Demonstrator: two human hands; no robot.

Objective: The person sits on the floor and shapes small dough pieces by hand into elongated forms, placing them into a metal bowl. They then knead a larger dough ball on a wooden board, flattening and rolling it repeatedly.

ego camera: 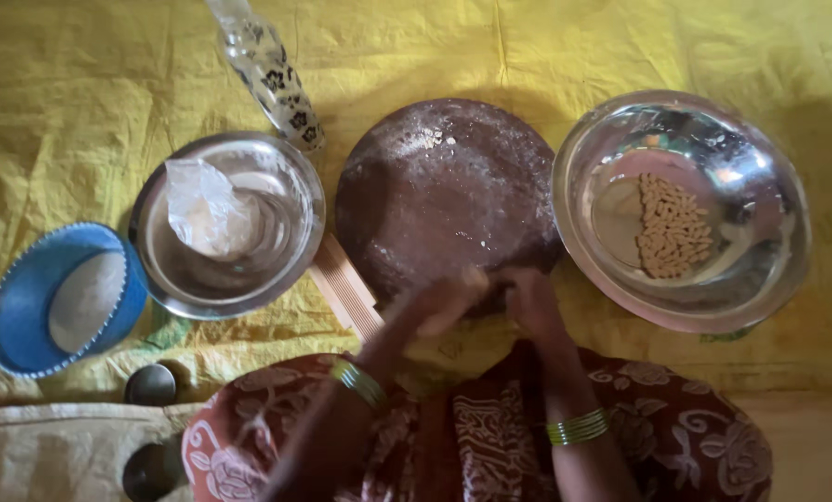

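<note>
Round brown board [439, 191] on the yellow cloth [81, 84], centre, dusted with flour. At its near edge, left hand [435, 307] and right hand [528, 297] touching, blurred; fingers bunched together, cannot tell on what. Ridged wooden strip [342, 288] just beside the left hand. Right: steel bowl [760, 270] holding small pale dough pieces [672, 228]. Left: steel bowl with plastic bag [207, 209], blue bowl [26, 288], patterned bottle [277, 79].

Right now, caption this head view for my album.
Both hands meet at a floured round board, steel bowl of small dough pieces alongside.
</note>
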